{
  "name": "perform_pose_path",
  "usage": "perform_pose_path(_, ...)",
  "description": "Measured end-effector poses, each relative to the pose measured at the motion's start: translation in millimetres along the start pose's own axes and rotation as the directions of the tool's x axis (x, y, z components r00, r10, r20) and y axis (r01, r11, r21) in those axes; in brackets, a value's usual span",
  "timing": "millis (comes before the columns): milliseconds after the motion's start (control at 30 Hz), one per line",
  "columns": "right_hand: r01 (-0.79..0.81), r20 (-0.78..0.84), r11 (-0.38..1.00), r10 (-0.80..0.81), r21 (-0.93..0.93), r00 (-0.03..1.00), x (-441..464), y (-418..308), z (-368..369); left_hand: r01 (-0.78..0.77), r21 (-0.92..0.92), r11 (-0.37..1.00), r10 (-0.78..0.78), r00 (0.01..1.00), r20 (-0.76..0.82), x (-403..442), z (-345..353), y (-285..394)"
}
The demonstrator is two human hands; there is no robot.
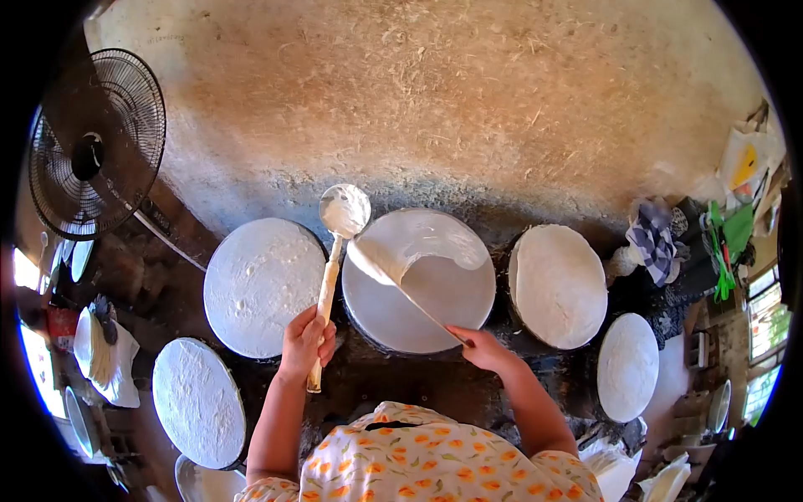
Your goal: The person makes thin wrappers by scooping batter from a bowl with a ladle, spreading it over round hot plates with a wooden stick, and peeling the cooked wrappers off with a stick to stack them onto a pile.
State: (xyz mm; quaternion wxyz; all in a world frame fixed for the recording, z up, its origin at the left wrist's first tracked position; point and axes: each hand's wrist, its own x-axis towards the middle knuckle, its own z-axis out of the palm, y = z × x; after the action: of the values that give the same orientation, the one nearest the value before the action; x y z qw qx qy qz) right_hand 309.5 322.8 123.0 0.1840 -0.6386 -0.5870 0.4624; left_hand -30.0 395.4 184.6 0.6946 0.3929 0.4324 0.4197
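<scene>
left hand [307, 345] clasping a ladle [329, 280], right hand [482, 347] clasping a paddle [386, 266] — disc [443, 301] (white-smeared) just beyond, between the hands

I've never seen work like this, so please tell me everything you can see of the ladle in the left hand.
The ladle has a round bowl coated with what looks like white paste, and a long, straight, pale handle that looks wooden. The left hand grips the lower handle, whose end sticks out below. The bowl points toward the wall, just left of the middle round plate. Whether it touches anything beneath cannot be told.
</scene>
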Motion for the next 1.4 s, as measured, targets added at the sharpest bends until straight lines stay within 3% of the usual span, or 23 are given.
perform_pose_path(133,0.151,-0.187,0.988,-0.146,0.013,0.971,3,51,-6,-0.017,0.006,1.0,0.018,1.0,-0.008,-8,3,-6)
perform_pose_path(233,0.12,-0.316,0.991,-0.094,0.062,0.944,33,27,-10,-0.024,-0.003,1.0,0.024,0.999,-0.024,-10,10,-13)
perform_pose_path(300,0.118,-0.255,0.991,-0.1,0.059,0.962,46,23,-12,-0.041,-0.006,0.999,0.04,0.999,-0.019,-12,12,-19)
perform_pose_path(367,0.136,0.013,0.991,-0.136,-0.006,0.991,43,20,-16,-0.035,-0.026,0.999,0.034,0.999,-0.041,-21,14,-16)
perform_pose_path(400,0.142,0.018,0.99,-0.142,-0.007,0.99,33,20,-26,-0.038,-0.01,0.999,0.037,0.997,-0.074,-26,15,-12)
perform_pose_path(467,-0.034,0.173,0.989,0.058,-0.141,0.983,5,31,-51,-0.045,0.02,0.999,0.047,0.994,-0.102,-37,10,-11)
perform_pose_path(500,-0.03,0.182,0.989,0.056,-0.142,0.982,0,40,-56,-0.045,0.019,0.999,0.046,0.993,-0.111,-40,11,-11)
perform_pose_path(567,0.008,-0.008,1.0,-0.008,-0.006,1.0,-4,56,-60,-0.047,0.05,0.998,0.052,0.993,-0.11,-46,13,-12)
perform_pose_path(600,0.147,-0.128,0.987,-0.155,-0.071,0.98,6,52,-54,-0.046,0.047,0.998,0.051,0.992,-0.117,-46,18,-14)
perform_pose_path(700,0.184,-0.156,0.983,-0.181,0.0,0.971,48,44,-30,-0.034,0.002,0.999,0.034,0.989,-0.141,-44,29,-26)
perform_pose_path(833,0.087,0.218,0.994,-0.072,-0.063,0.973,26,35,-51,-0.05,-0.041,0.998,0.041,0.981,-0.189,-56,31,-27)
perform_pose_path(867,0.134,0.234,0.969,-0.084,-0.206,0.968,20,55,-60,-0.062,-0.005,0.998,0.06,0.981,-0.185,-61,31,-24)
perform_pose_path(900,0.14,0.24,0.969,-0.089,-0.205,0.967,13,64,-69,-0.064,-0.004,0.998,0.062,0.979,-0.192,-64,32,-22)
perform_pose_path(967,0.105,0.165,0.994,-0.101,-0.011,0.981,0,73,-80,-0.062,0.018,0.998,0.065,0.974,-0.217,-71,35,-22)
perform_pose_path(1033,0.16,0.056,0.985,-0.156,-0.068,0.986,23,76,-58,-0.064,0.023,0.998,0.067,0.971,-0.229,-71,42,-27)
perform_pose_path(1100,0.214,-0.246,0.974,-0.191,0.069,0.95,47,60,-36,-0.063,-0.024,0.998,0.056,0.969,-0.239,-65,45,-35)
perform_pose_path(1133,0.216,-0.245,0.974,-0.192,0.073,0.95,52,61,-37,-0.065,-0.004,0.998,0.063,0.973,-0.224,-63,46,-38)
perform_pose_path(1167,0.25,-0.102,0.968,-0.25,-0.013,0.963,55,62,-37,-0.062,0.004,0.998,0.061,0.972,-0.226,-68,45,-35)
perform_pose_path(1200,0.296,0.043,0.951,-0.294,-0.091,0.955,57,62,-36,-0.042,-0.228,0.973,0.003,0.986,-0.168,-73,41,-28)
perform_pose_path(1233,0.296,0.04,0.951,-0.294,-0.085,0.955,47,64,-42,-0.006,-0.45,0.893,-0.042,0.994,-0.097,-78,37,-21)
perform_pose_path(1267,0.261,0.151,0.961,-0.246,-0.087,0.957,27,69,-55,-0.07,-0.547,0.834,0.039,0.997,-0.069,-87,35,-21)
perform_pose_path(1333,0.232,0.271,0.968,-0.197,-0.101,0.942,-2,69,-79,-0.197,-0.517,0.833,0.15,0.98,-0.133,-103,36,-20)
perform_pose_path(1400,0.017,0.17,0.999,-0.01,-0.041,0.985,-22,64,-90,-0.238,-0.451,0.86,0.157,0.965,-0.21,-116,35,-19)
